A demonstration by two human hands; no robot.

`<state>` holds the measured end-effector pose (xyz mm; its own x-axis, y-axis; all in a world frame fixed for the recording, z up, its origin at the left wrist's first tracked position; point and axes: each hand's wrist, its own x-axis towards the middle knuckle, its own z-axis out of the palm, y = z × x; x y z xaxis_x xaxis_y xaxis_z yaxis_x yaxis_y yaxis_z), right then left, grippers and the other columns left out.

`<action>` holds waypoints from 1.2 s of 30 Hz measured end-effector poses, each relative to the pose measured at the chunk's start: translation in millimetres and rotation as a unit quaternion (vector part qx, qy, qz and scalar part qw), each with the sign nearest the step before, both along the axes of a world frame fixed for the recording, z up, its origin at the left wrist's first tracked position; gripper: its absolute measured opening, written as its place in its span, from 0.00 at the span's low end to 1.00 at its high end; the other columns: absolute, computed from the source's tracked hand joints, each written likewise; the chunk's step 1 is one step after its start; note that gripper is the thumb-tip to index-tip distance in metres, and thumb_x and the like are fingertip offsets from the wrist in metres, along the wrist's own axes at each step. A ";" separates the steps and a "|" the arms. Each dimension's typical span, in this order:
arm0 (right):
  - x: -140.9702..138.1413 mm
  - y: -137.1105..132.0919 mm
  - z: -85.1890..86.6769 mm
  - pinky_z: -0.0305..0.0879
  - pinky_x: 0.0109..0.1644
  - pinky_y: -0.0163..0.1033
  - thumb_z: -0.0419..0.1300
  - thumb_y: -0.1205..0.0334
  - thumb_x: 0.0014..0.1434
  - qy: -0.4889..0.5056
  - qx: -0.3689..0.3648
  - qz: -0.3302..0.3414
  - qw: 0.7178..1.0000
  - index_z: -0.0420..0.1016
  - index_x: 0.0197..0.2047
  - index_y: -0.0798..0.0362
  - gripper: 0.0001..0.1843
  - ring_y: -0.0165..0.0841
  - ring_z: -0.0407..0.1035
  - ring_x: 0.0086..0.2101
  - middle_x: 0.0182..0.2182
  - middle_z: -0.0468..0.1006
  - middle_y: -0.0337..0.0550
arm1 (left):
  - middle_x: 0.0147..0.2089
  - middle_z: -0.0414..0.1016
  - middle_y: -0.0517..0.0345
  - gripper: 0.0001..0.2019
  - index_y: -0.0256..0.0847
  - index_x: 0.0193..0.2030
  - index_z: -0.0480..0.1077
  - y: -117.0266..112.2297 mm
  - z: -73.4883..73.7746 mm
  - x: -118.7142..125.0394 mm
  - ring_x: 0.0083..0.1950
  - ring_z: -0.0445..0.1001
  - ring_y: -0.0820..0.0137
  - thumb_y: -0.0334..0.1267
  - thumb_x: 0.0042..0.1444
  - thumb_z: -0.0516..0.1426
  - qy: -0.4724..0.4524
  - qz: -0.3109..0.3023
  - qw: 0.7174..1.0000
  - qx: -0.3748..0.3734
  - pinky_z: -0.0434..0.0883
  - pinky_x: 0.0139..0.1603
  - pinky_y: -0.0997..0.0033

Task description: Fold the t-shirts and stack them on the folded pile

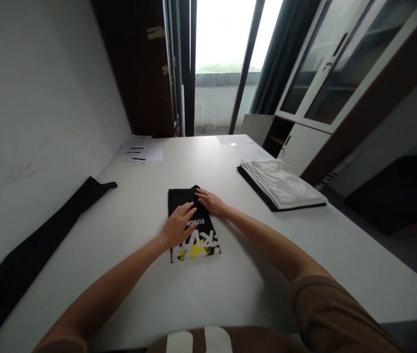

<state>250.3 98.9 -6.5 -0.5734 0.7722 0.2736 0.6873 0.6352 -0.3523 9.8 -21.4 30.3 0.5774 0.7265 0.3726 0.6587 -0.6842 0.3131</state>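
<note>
Rests both bare hands on a folded black garment (201, 230), laid flat near the middle of a white surface (189, 299). Spreads the left hand (179, 226) palm down over its left side, grip slack and fingers parted, partly covering white lettering. Reaches the right hand (211, 201) to the far right edge, grip likewise unclenched, fingers extended along the cloth. On the garment's near end, large white letters above yellow, black and white splashes. To the right, well apart: folded white cloth (282, 181) atop black cloth (257, 190) with its border showing beneath. To the left, along the wall (28, 98): a long black textile (46, 245), narrower toward its far end. At the far left corner, papers (140, 151) with dark strips on them; at the far right, more sheets (250, 148). Beyond, a bright glass door (223, 39) and a white cabinet (309, 105).
</note>
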 end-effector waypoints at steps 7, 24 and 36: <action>3.1 -65.6 7.5 0.52 0.72 0.55 0.47 0.50 0.73 0.044 -0.013 -0.032 0.998 0.63 0.71 0.51 0.29 0.44 0.52 0.70 0.70 0.58 0.50 | 0.78 0.49 0.48 0.30 0.44 0.74 0.57 87.0 -29.2 -13.2 0.78 0.46 0.52 0.53 0.69 0.49 0.126 0.092 0.986 -0.064 0.47 0.74 0.39; -13.9 -163.0 36.3 0.41 0.75 0.59 0.52 0.47 0.71 -0.018 0.002 0.085 0.996 0.47 0.77 0.47 0.37 0.44 0.43 0.72 0.73 0.49 0.45 | 0.80 0.33 0.48 0.40 0.46 0.79 0.32 -36.3 3.5 -70.0 0.79 0.40 0.55 0.48 0.69 0.51 0.064 -0.024 0.997 0.023 0.44 0.77 0.44; -18.0 -181.3 39.6 0.46 0.74 0.59 0.51 0.48 0.71 -0.050 -0.005 0.068 0.996 0.49 0.77 0.49 0.36 0.45 0.45 0.71 0.73 0.50 0.48 | 0.79 0.42 0.47 0.37 0.44 0.78 0.44 -36.2 -18.6 -55.7 0.79 0.43 0.56 0.57 0.69 0.50 0.090 0.001 0.996 -0.028 0.48 0.76 0.45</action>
